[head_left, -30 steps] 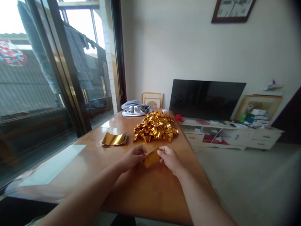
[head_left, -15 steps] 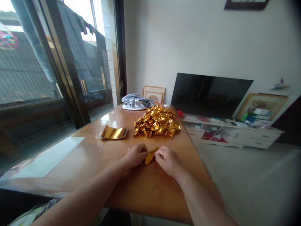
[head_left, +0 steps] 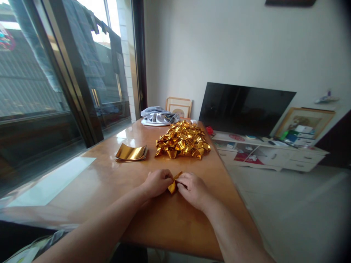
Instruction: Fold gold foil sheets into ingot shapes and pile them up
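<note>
My left hand (head_left: 157,182) and my right hand (head_left: 192,189) press together on the wooden table (head_left: 164,226), both pinching one small folded piece of gold foil paper (head_left: 173,185) between their fingertips. Most of the piece is hidden by my fingers. Farther back lies a heap of folded gold foil pieces (head_left: 182,140). To its left sits a small stack of flat gold foil sheets (head_left: 131,152), curled up at the edges.
A grey bundle of cloth (head_left: 157,117) and a framed picture (head_left: 178,107) stand at the table's far end. A sliding glass door (head_left: 55,80) runs along the left. Right of the table are a dark television (head_left: 246,109) and a low white cabinet (head_left: 274,155).
My hands have lowered the gold piece onto the table and closed in on it, folding it smaller. The view has tilted down a little.
</note>
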Available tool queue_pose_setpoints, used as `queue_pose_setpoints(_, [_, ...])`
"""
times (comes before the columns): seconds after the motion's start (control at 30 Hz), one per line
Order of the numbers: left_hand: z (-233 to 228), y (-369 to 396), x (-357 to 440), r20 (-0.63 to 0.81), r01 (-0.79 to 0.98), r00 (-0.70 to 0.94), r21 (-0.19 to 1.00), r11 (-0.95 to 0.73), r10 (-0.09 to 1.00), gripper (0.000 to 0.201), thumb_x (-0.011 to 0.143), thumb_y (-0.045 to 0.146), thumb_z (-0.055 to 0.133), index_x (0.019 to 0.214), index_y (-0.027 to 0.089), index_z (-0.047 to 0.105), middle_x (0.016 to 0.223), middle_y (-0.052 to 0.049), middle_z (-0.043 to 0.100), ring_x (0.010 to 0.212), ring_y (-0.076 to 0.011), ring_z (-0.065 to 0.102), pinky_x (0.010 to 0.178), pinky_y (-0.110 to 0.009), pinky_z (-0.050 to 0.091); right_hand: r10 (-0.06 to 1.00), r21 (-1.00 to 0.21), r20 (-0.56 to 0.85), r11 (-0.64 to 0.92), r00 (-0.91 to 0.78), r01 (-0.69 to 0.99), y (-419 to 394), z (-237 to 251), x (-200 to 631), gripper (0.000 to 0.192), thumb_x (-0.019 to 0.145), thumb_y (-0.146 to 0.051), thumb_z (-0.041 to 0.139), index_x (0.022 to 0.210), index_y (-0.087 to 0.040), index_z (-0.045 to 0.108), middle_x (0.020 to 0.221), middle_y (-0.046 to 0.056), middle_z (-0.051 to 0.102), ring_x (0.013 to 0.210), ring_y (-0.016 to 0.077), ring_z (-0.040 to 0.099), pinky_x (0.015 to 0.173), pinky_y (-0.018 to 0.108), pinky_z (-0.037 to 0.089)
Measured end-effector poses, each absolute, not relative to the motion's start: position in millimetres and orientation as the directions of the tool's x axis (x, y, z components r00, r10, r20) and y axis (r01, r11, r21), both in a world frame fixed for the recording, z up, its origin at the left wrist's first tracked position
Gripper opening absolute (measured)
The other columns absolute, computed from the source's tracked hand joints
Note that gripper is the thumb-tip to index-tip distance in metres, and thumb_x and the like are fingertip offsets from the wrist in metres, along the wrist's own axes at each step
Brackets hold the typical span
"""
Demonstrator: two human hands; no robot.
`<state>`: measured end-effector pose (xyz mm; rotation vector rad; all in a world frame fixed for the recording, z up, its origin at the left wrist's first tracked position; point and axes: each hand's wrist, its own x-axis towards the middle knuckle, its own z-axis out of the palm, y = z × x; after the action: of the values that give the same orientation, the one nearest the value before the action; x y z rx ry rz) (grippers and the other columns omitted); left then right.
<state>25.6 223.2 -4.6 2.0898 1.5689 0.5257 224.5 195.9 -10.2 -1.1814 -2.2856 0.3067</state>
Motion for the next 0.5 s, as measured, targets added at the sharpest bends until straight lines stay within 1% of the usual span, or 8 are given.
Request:
queue_pose_setpoints(0.13, [-5.5, 222.5, 22.4, 0.08, 0.754, 0.363, 0.561, -0.343, 0.928, 0.019, 0.077, 0.025, 0.056, 0.082, 0.025, 0.075, 0.087, -0.002, 0.073, 0.083, -0.0211, 0.063, 0.073, -0.028, 0.043, 0.801, -0.414, 0.338, 0.598, -0.494, 0.686, 194.9, -9.6, 225.1, 0.024, 0.091, -0.019, 0.056, 0.101, -0.027, 0.077, 0.097, 0.005, 0.07, 0.093, 0.02, 0.06, 0.084, 0.03, 0.047])
queue_pose_setpoints(0.23, [-5.4, 224.6, 16.2, 0.14, 0.717, 0.412, 0.56, -0.415, 0.9, 0.019, 0.077, 0.022, 0.056, 0.08, 0.023, 0.075, 0.087, -0.003, 0.071, 0.083, -0.0198, 0.062, 0.074, -0.027, 0.043, 0.795, -0.396, 0.332, 0.606, -0.508, 0.69, 194.9, -9.8, 225.5, 0.024, 0.091, -0.018, 0.055, 0.101, -0.026, 0.076, 0.099, 0.005, 0.069, 0.094, 0.0193, 0.06, 0.086, 0.029, 0.047])
queue_pose_setpoints(0.37, [-1.5, 221.5, 7.6, 0.207, 0.664, 0.451, 0.572, -0.482, 0.868, 0.019, 0.081, 0.021, 0.055, 0.084, 0.02, 0.074, 0.086, -0.004, 0.068, 0.082, -0.0178, 0.06, 0.075, -0.026, 0.043, 0.786, -0.379, 0.343, 0.616, -0.514, 0.69, 195.9, -11.0, 225.5, 0.021, 0.091, -0.018, 0.056, 0.096, -0.024, 0.075, 0.097, 0.005, 0.068, 0.095, 0.0188, 0.059, 0.086, 0.029, 0.047])
queue_pose_setpoints(0.43, [0.5, 215.8, 5.9, 0.23, 0.641, 0.519, 0.533, -0.553, 0.823, 0.022, 0.083, 0.02, 0.055, 0.088, 0.022, 0.075, 0.085, -0.003, 0.066, 0.081, -0.0168, 0.059, 0.076, -0.026, 0.042, 0.785, -0.38, 0.347, 0.618, -0.514, 0.688, 196.2, -11.4, 225.6, 0.02, 0.091, -0.018, 0.057, 0.097, -0.024, 0.075, 0.097, 0.005, 0.068, 0.094, 0.0188, 0.059, 0.086, 0.029, 0.047])
queue_pose_setpoints(0.5, [2.2, 209.4, 5.8, 0.237, 0.649, 0.571, 0.455, -0.609, 0.786, 0.024, 0.083, 0.019, 0.056, 0.091, 0.027, 0.077, 0.082, -0.002, 0.065, 0.079, -0.0165, 0.058, 0.075, -0.027, 0.04, 0.783, -0.384, 0.345, 0.62, -0.517, 0.684, 196.3, -11.6, 226.0, 0.02, 0.091, -0.017, 0.057, 0.099, -0.025, 0.074, 0.096, 0.004, 0.068, 0.093, 0.0187, 0.059, 0.085, 0.029, 0.047])
